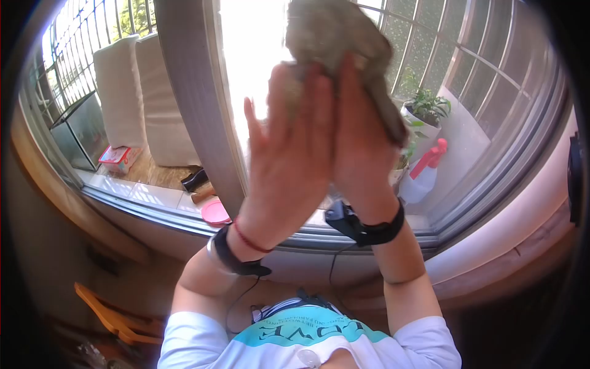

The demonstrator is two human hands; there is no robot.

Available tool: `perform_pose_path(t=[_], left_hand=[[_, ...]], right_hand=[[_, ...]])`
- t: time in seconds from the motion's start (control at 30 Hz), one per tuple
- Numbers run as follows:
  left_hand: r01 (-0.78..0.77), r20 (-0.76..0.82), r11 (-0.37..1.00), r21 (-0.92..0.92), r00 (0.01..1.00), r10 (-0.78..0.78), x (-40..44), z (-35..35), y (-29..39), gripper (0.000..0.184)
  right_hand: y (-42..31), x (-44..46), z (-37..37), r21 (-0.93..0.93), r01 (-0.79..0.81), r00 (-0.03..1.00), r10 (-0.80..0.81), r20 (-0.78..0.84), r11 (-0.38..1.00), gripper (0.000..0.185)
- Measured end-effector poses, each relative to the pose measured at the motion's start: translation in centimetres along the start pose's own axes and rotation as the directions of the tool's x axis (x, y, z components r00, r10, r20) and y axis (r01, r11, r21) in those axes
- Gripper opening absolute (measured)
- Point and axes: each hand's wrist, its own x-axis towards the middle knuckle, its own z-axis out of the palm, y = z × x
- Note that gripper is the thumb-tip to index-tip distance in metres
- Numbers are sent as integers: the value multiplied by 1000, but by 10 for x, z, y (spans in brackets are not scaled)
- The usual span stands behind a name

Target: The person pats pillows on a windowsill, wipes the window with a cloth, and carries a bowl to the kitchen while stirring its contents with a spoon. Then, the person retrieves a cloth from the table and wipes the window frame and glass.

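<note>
A grey-brown cloth [341, 34], slightly blurred, is bunched up high in front of the bright window. My right hand [364, 141] holds it, with the fingers reaching up onto the cloth and one fold hanging along the hand's outer side. Close beside it, my left hand [289, 154] lies flat with its fingers stretched upward, their tips overlapping the cloth's lower left. Its little finger stands apart. Both palms face away from me and stay hidden. Black straps circle both wrists, and a red cord is on the left one.
A window frame post [193, 92] stands left of my hands. Beyond the window are a spray bottle [421, 175], a potted plant [427, 107], beige padded panels [150, 101], a pink round lid [215, 211] and a small tub [118, 158]. An orange chair [117, 317] is low left.
</note>
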Motion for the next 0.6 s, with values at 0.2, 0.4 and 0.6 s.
perform_pose_path(t=[0.2,0.4,0.6], left_hand=[[95,-57,995,13,994,-94,-10,8,-3,57],[167,-203,986,-3,965,-164,6,34,19,73],[177,-394,977,116,911,-119,42,49,-6,70]], right_hand=[[-2,8,-19,316,64,990,-100,98,947,41],[48,-89,-99,159,-329,941,307,145,931,39],[111,-121,-144,-165,-284,958,274,-83,944,43]])
